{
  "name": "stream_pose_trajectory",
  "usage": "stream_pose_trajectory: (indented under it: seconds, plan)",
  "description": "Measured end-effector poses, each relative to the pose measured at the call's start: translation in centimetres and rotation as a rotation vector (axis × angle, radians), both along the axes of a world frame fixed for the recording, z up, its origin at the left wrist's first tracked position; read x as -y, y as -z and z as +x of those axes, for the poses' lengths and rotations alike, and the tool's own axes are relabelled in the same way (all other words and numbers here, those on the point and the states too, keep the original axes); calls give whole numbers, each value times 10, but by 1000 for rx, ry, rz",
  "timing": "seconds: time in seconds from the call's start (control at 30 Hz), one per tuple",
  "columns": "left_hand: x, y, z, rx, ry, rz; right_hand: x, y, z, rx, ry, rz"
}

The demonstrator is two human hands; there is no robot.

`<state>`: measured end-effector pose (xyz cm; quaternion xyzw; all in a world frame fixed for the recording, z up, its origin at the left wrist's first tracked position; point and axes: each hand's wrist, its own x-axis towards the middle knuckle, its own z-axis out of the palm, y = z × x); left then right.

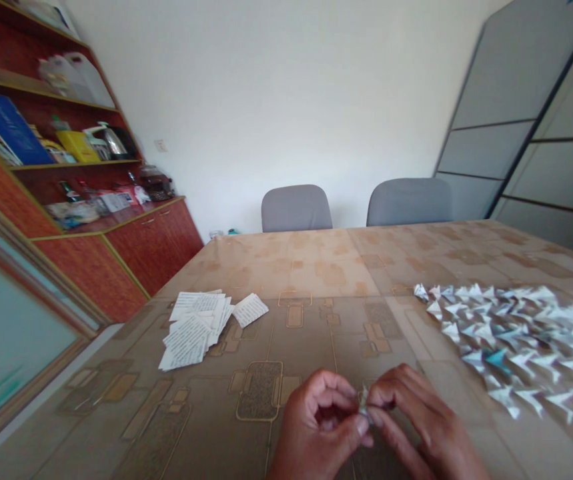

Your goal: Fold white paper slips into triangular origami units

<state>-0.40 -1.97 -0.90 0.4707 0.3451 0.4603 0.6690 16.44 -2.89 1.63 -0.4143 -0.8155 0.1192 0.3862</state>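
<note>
Near the table's front edge, my left hand (323, 423) and my right hand (413, 417) meet fingertip to fingertip. Both pinch a small folded piece of paper (363, 400), pale with darker marks; most of it is hidden behind my fingers. To the right, several rows of folded paper cranes (521, 327) stand on the table, mostly whitish, one of them teal. Over on the left lies a loose pile of printed paper squares (199, 330), with one square (250, 310) lying at the pile's right side.
A patterned brown cloth covers the table (311, 267). Behind its far edge stand two grey chairs (297, 208). At the left is a red-brown shelf unit (151, 250) holding bottles, a kettle and boxes; a grey sliding-door cabinet (496, 87) rises at the right.
</note>
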Motion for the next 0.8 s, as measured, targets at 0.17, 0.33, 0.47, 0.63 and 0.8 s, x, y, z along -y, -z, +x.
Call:
stream_pose_trajectory:
  seconds: [0.17,0.33,0.47,0.63,0.8]
  plan:
    - [0,5,0,13,-28,33,0,-5,-1,48,-6,56]
    - [3,-4,0,-105,-165,139,-1,-17,8,-122,12,-55]
    - [5,-16,-2,-166,-168,211,-2,-20,14,-159,-105,-60]
    - [4,-20,-4,-214,-163,298,-1,-24,12,-187,-181,-113]
    - [3,-18,-5,-203,-158,319,-1,-24,12,-219,-211,-165]
